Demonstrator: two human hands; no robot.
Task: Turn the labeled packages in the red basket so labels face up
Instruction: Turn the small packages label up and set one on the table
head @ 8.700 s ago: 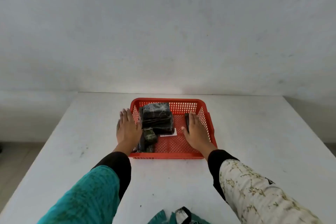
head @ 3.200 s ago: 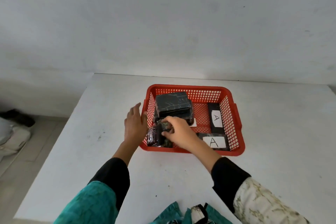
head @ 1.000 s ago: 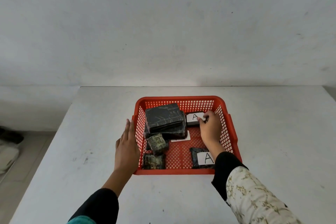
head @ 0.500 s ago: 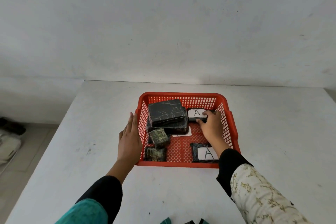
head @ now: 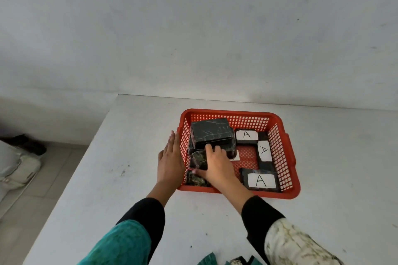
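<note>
Now your table [head: 133, 178] holds the red basket [head: 288, 150] just ahead of you, walls mesh, rim intact. Inside, far left: a big black wrapped package [head: 211, 133] stacked on another, no label showing on top. A white label corner [head: 234, 157] pokes out from under that stack, so at least one there looks face down. Right side: three packages show "A" up, far one [head: 246, 135], middle one [head: 264, 150] along the right wall, near one [head: 260, 180].

Change since half a second ago: your right hand [head: 217, 166] left the far "A" package, which now lies flat with its label up, and crossed to the left side. That makes three done, I'd say.

Right hand fingers are closed around a small dark package [head: 199, 159] in the near-left part, thumb at its near edge, grasping it. Another small dark package [head: 195, 179] lies just nearer, no label seen. Left hand [head: 170, 161] rests flat against the outside of the basket's left wall, fingers straight, holding nothing.

Next judged: flip the small one, then its neighbour, then the stack.
</note>
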